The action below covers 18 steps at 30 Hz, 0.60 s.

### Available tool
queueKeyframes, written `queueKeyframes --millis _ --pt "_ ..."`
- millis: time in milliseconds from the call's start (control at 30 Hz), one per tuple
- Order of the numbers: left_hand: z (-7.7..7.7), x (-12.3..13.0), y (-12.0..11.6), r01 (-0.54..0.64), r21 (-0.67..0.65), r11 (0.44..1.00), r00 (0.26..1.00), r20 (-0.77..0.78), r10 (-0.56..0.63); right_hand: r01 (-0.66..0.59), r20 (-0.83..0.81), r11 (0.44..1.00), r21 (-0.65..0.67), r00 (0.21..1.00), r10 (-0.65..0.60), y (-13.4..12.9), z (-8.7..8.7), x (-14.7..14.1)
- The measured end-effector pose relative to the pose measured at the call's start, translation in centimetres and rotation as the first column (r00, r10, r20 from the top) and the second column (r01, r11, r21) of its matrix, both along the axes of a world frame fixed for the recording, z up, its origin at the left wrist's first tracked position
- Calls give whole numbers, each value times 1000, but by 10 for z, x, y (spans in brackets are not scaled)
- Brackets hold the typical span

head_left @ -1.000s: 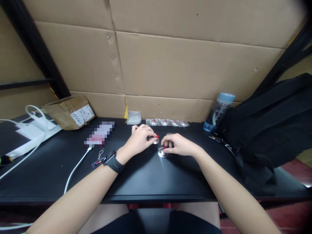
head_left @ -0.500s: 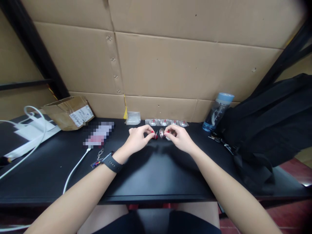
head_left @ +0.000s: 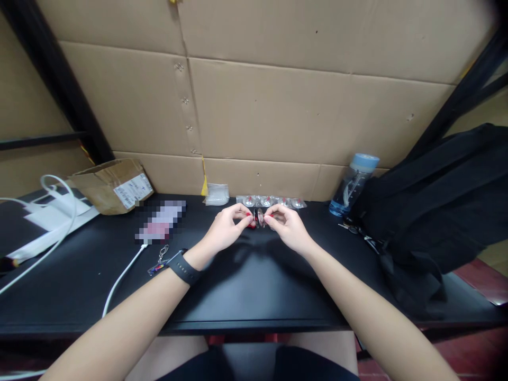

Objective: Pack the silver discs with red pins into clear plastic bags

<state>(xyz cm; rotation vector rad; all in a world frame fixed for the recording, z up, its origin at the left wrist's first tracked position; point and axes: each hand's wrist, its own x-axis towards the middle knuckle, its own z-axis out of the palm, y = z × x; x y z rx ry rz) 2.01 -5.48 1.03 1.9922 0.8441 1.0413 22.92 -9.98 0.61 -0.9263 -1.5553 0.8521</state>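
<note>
My left fingers (head_left: 244, 223) and right fingers (head_left: 273, 222) each pinch one part. Over the table (head_left: 238, 299), they hold the left metal disc (head_left: 256, 217) and right metal disc (head_left: 261, 217) on edge, face to face; contact is indistinct. I should align both squarely, gripping by the red handles (head_left: 252, 226).

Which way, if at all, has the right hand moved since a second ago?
Yes: the right hand has moved up the picture, closer to the row of clear packets by the cardboard wall.
</note>
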Motion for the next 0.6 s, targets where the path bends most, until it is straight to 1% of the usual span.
queueKeyframes --millis 133,300,400,500,600 --pt "-1 -1 0 7 -7 1000 1000 2 -7 -1 -23 1000 -3 1000 1 1 -3 -3" --pt "0 -1 -1 3 22 1000 997 -78 -1 -4 -39 999 -49 999 2 0 -5 -7" --pt "5 -2 -5 -58 90 994 986 -153 71 -9 -61 997 -77 998 4 0 -5 -7" --pt "10 -2 -10 -129 166 978 956 -242 167 -1 -60 996 -93 998 -4 1 -4 -6" --pt "13 -2 -13 -164 231 959 928 -294 229 10 -48 994 -111 999 -15 1 -5 -5"
